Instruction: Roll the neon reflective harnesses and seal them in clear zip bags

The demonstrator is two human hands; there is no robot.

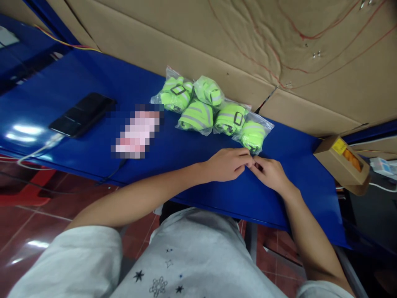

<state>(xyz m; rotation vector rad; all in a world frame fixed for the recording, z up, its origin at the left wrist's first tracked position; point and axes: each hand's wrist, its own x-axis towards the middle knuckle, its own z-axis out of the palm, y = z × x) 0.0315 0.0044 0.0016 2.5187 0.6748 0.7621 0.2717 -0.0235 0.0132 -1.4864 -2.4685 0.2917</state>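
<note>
Over the blue table (198, 165), my left hand (231, 164) and my right hand (271, 173) meet fingertip to fingertip. Both are closed in a pinch, and whatever they hold, if anything, is hidden or too small to make out. Just beyond my fingers lies a clear plastic bag (252, 134) with a neon-green strap with grey stripes bundled inside. I cannot tell whether my fingertips touch its lower edge. Several similar bags lie to its left, including one with a black buckle (238, 118) and another bag (196, 116) beside it. A further bag (208, 90) rests behind these.
To the left lie a black power bank or phone (82, 114) with a white cable (46, 145) and a blurred-out pink item (138, 131). A cardboard box (341, 163) stands at the right end. Brown cardboard panels (186, 45) with red wires rise behind the table.
</note>
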